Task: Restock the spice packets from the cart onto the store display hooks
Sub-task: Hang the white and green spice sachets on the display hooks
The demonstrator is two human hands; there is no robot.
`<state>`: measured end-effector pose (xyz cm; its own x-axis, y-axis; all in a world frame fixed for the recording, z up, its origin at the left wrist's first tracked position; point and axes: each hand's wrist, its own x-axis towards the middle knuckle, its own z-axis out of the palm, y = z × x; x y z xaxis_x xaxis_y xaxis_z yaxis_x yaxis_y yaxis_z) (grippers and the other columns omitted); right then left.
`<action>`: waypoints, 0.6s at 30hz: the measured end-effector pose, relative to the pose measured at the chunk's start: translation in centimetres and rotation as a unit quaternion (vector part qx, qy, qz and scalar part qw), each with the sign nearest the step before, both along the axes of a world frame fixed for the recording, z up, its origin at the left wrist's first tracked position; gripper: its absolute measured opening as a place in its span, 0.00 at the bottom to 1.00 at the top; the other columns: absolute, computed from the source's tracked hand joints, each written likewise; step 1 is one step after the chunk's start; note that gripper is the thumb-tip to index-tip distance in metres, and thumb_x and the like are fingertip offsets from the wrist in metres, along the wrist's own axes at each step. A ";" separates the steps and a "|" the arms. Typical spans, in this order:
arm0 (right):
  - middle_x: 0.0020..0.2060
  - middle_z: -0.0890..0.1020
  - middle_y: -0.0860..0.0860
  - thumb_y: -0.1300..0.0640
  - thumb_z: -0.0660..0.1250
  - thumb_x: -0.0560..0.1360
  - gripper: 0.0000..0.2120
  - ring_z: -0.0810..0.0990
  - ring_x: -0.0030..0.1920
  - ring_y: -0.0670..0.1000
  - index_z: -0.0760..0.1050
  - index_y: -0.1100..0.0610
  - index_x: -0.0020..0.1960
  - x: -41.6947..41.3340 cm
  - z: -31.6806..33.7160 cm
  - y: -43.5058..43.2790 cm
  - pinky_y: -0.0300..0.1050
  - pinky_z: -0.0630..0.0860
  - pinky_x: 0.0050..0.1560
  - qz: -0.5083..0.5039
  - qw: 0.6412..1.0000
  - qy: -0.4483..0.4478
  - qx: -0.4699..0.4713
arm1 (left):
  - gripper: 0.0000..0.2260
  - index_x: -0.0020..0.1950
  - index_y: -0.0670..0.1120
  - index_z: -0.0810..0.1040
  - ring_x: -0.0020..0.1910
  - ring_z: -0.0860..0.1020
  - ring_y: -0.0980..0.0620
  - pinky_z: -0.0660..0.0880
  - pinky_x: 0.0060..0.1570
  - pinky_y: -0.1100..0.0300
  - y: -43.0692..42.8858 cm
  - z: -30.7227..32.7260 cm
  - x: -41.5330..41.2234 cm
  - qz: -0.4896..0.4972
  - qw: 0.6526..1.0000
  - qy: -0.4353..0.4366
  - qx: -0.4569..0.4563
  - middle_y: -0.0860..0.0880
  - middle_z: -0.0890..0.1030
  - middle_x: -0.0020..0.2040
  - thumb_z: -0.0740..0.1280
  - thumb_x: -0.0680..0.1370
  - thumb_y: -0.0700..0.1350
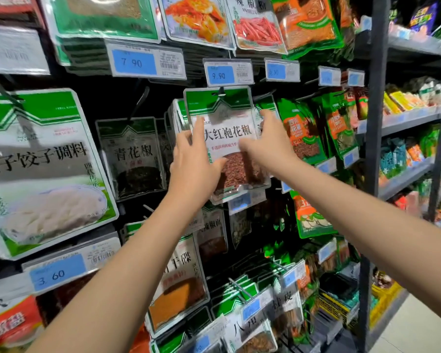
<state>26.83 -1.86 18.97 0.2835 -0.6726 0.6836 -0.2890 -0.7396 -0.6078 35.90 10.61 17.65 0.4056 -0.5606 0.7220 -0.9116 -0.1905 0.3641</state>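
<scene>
Together, left hand and right hand grip packet labelled 大红袍花椒.

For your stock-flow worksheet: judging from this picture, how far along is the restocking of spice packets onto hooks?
Done: other packets hang behind on this hook. In hand: the left hand and right hand hold the red pepper packet by its sides, its top at the hook. Left: letting go; the cart is out of view, so remaining stock cannot be judged.
</scene>
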 end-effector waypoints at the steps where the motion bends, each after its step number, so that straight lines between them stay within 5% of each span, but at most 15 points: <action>1: 0.68 0.69 0.57 0.53 0.68 0.74 0.33 0.68 0.68 0.57 0.59 0.58 0.74 0.1 -1.1 0.4 0.51 0.67 0.66 0.021 0.999 0.035 -0.036 | 0.35 0.78 0.50 0.52 0.74 0.58 0.43 0.61 0.70 0.45 0.0 -0.5 0.3 0.021 0.999 -0.025 0.030 0.43 0.56 0.75 0.68 0.77 0.50; 6: 0.74 0.63 0.55 0.50 0.62 0.79 0.28 0.60 0.74 0.56 0.59 0.57 0.76 2.9 -2.1 -0.6 0.53 0.58 0.74 0.081 0.987 0.131 -0.045 | 0.35 0.78 0.48 0.52 0.74 0.58 0.43 0.63 0.67 0.41 -1.2 -1.4 2.0 0.060 0.994 -0.047 0.073 0.45 0.55 0.76 0.67 0.78 0.52; 12: 0.69 0.68 0.57 0.47 0.65 0.77 0.29 0.67 0.69 0.58 0.63 0.58 0.74 6.0 -1.4 -1.0 0.54 0.66 0.69 0.086 0.980 0.170 -0.054 | 0.33 0.78 0.45 0.54 0.71 0.64 0.39 0.66 0.66 0.41 -2.0 -1.0 3.9 0.091 0.992 -0.018 0.090 0.43 0.57 0.76 0.68 0.78 0.47; 18: 0.72 0.64 0.55 0.49 0.64 0.78 0.29 0.65 0.71 0.56 0.60 0.57 0.75 6.3 -3.0 -0.5 0.54 0.65 0.71 0.099 0.983 0.153 -0.038 | 0.34 0.78 0.47 0.51 0.71 0.64 0.38 0.66 0.66 0.40 -1.7 -1.4 5.1 0.072 0.990 0.015 0.121 0.43 0.47 0.79 0.66 0.78 0.48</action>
